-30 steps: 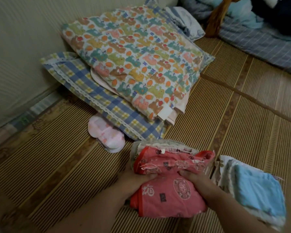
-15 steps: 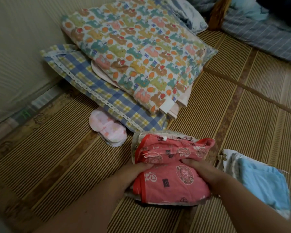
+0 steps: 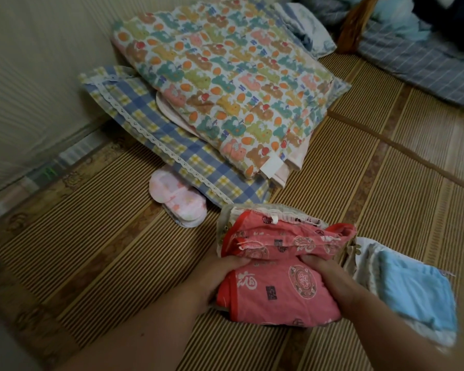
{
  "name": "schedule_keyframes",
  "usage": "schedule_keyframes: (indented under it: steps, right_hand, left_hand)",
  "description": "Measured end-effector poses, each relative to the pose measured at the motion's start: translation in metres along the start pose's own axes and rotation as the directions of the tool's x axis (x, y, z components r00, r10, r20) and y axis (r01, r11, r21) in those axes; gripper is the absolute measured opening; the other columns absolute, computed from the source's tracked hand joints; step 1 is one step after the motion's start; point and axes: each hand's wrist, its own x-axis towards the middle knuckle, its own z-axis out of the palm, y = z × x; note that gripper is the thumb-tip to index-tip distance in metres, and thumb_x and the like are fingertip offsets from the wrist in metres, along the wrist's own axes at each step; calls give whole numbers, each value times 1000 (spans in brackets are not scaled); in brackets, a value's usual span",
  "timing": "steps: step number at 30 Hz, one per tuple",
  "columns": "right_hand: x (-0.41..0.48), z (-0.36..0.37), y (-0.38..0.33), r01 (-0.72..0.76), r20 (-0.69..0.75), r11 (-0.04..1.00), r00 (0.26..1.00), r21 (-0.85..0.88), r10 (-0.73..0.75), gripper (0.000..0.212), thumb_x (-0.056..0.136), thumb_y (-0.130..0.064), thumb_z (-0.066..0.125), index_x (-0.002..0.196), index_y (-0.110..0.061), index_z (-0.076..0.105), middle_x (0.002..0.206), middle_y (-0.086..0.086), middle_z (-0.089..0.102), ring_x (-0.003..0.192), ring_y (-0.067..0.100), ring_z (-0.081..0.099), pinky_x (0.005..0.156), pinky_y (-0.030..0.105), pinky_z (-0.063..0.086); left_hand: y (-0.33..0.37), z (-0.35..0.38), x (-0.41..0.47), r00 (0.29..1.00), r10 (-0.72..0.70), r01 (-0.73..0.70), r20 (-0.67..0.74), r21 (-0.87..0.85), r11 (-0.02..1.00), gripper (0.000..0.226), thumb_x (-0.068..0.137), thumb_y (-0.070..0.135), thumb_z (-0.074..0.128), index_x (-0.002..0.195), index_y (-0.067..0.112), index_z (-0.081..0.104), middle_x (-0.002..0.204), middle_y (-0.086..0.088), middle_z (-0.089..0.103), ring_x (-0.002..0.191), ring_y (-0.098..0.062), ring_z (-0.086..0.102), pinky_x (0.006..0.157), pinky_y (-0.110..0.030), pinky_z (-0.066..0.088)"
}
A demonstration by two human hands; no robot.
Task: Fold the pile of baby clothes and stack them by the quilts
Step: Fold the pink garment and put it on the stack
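Red baby garment [image 3: 279, 287]: atop folded stack, near quilts [image 3: 225, 84]. Left hand [image 3: 220, 274], right hand [image 3: 330, 277] grip sides, fingers curled over fold, likely to steady the stack.

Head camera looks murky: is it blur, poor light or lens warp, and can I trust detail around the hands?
Head view: dim warm light, no glare or hard shadows; the red printed baby garment between the left hand and right hand is sharp, its prints readable; the light blue folded cloth at the right edge smears; wide-angle warp curves the pale ribbed wall.
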Motion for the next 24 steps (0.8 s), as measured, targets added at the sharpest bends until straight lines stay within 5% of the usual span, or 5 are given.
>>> schedule_keyframes:
  steps: [11,20,24]
  right_hand:
    - [-43,73,-93,151,116,975,984,-166,-132,34,65,-17,66,97,-5,72,94,25,72,74,37,72,54,35,57]
    - [16,252,-158,231,434,908,899,-350,-61,43,69,-22,74,108,-6,64,87,13,75,71,26,73,54,27,56]
    - [66,326,-152,218,525,898,851,-382,17,46,74,-22,78,116,-12,60,97,12,75,82,26,73,62,30,58]
  left_hand:
    - [90,-14,-99,977,211,-208,20,-85,974,61,58,24,77,116,23,59,98,-5,75,88,-22,72,67,-31,56]
    - [156,-134,-151,905,299,-384,-303,-278,880,58,56,-1,77,111,9,61,82,-15,75,66,-25,72,50,-30,55]
    - [167,-192,-149,826,324,-475,-461,-261,840,29,77,-8,61,98,11,61,60,0,71,51,-10,68,40,-18,49]
